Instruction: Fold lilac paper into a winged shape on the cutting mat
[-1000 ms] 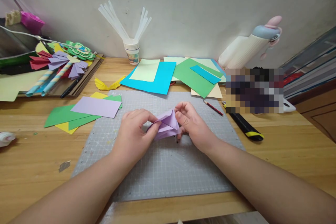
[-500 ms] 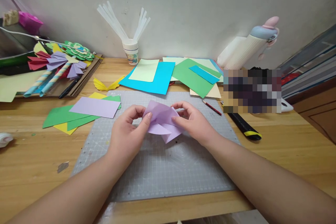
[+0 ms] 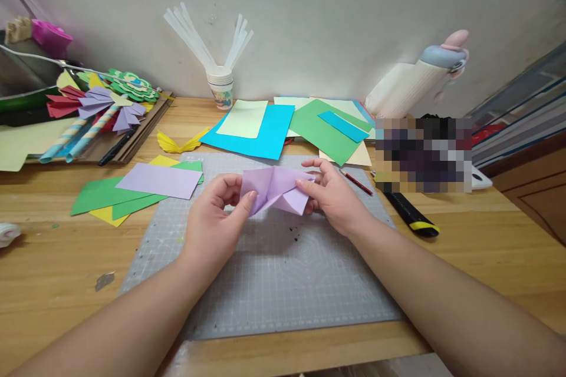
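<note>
“Paper strips (image 3: pixel 150 179) at far left: how are they arranged?”

“Lilac uppermost, green and yellow beneath, fanned across the counter (image 3: pixel 53 265) and overlapping the upper left of the cutting mat (image 3: pixel 247 283).”

“And the left hand (image 3: pixel 216 212)?”

“Its thumb and fingers are clamped on the left end of the folded purple sheet (image 3: pixel 285 179), which is held above the mat.”

“What has just changed in the sheet?”

“Half a second earlier its flaps overlap and hang lower; now it spreads wider between the hands, its upright crease plainly visible. This suggests that the folds are being opened out rather than pressed flat.”

“The right hand (image 3: pixel 329 194)?”

“Thumb clamped on the sheet's right end, against fingers partly hidden behind; the index finger stands raised above the edge.”

“Farther right?”

“A pencil (image 3: pixel 356 182) near the mat's edge, then a black-and-yellow handle (image 3: pixel 411 212), mostly on the counter.”
</note>
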Motion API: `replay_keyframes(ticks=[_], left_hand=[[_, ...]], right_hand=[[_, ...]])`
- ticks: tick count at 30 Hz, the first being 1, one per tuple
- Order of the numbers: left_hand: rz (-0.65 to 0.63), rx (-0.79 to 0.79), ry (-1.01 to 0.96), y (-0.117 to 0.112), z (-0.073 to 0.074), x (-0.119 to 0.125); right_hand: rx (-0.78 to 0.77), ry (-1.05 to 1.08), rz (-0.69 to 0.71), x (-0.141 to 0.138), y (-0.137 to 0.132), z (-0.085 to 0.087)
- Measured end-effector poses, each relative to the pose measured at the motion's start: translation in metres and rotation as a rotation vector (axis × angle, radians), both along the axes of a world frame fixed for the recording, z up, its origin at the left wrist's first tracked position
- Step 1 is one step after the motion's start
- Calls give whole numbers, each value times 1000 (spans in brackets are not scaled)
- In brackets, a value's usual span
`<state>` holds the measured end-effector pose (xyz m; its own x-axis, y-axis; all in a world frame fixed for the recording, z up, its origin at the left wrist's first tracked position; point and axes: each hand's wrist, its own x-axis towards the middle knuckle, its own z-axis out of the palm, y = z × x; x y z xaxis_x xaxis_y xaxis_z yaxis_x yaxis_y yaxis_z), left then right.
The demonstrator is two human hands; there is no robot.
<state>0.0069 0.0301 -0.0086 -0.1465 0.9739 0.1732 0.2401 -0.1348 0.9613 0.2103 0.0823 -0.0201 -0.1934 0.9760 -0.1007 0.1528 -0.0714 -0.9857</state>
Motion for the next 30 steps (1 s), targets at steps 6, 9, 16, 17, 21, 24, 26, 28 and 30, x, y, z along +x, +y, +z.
replay_keyframes(ticks=[6, 9, 16, 17, 21, 24, 26, 28, 30], left_hand=[[106, -13, 152, 8, -7, -7], [156, -63, 308, 15, -12, -13], [117, 193, 930, 8, -3, -10], [49, 266, 1017, 5, 2, -10], [-421, 372, 1138, -9, 18, -14], [-532, 311, 1224, -18, 21, -18], [-557, 233, 1287, -21, 20, -20], [-593, 197, 1332, -23, 19, -21], [-625, 190, 1347, -23, 18, -22]], right_hand=[[-63, 29, 50, -6, -6, 5], [-71, -28, 10, -5, -5, 3], [-25, -88, 51, -3, -3, 0], [-22, -83, 73, -3, -4, 1], [-16, -90, 189, -2, -4, 5], [9, -158, 282, 1, -3, 4], [46, -243, 297, 3, -2, 2], [99, -339, 247, 4, -4, 2], [228, -462, 171, 4, -8, 7]])
